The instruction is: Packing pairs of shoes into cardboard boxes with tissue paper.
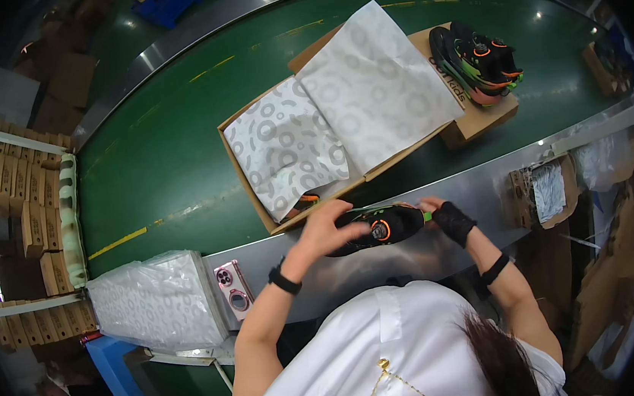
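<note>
A black sports shoe point(403, 224) with an orange-ringed dial and green trim lies between my hands, over the metal ledge at the belt's near edge. My left hand point(325, 231) grips its left end, thumb across the top and fingers toward the far side. At the other end, my right hand point(450, 221), in a black fingerless glove, pinches the shoe by its green tab. Just beyond is an open cardboard shoebox point(242, 176), lined with grey-patterned tissue paper point(374, 78). Under the paper's near corner, part of another shoe point(306, 200) peeks out; the rest is covered.
A pair of similar shoes point(476, 64) stands on a closed box point(481, 122) at the right of the green belt point(153, 160). Bagged tissue sheets point(154, 294) and a pink phone point(233, 288) lie left of me. Boxes point(31, 202) are stacked far left; an open carton point(549, 191) hangs right.
</note>
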Demonstrator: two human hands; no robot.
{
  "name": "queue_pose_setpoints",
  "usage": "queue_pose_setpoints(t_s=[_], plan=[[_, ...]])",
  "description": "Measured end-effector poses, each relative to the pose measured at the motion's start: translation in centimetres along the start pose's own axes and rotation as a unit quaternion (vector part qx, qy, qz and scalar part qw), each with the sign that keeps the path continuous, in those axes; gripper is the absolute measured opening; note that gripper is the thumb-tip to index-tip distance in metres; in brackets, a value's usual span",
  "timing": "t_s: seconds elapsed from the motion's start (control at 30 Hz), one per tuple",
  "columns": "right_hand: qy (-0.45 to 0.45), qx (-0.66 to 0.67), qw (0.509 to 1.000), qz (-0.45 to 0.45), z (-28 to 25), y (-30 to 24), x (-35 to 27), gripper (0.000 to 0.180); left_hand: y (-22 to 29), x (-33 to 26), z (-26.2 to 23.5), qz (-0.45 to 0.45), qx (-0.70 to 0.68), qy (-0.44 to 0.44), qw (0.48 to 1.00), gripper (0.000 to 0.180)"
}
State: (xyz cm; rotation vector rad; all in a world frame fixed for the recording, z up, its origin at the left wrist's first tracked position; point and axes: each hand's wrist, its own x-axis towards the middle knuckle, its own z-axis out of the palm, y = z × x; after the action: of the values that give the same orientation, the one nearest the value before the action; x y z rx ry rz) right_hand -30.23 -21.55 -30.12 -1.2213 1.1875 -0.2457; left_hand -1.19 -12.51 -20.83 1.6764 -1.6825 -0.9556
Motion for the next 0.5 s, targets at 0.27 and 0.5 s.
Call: queue_pose_setpoints(t_s=[0.27, 0.5], plan=[[-0.193, 0.025, 0.981, -0.019, 4.5, -12.9, -1.2, 0.04, -1.7, -3.6, 1.0, -0.062, -0.128, 0.126, 0.982, 0.064], [-0.174, 0.065, 0.973, -0.135, 6.0, -16.7, -0.6, 0.033, -0.3, 0.7, -5.4, -0.061, -0.357, 0.254, 0.897, 0.037]])
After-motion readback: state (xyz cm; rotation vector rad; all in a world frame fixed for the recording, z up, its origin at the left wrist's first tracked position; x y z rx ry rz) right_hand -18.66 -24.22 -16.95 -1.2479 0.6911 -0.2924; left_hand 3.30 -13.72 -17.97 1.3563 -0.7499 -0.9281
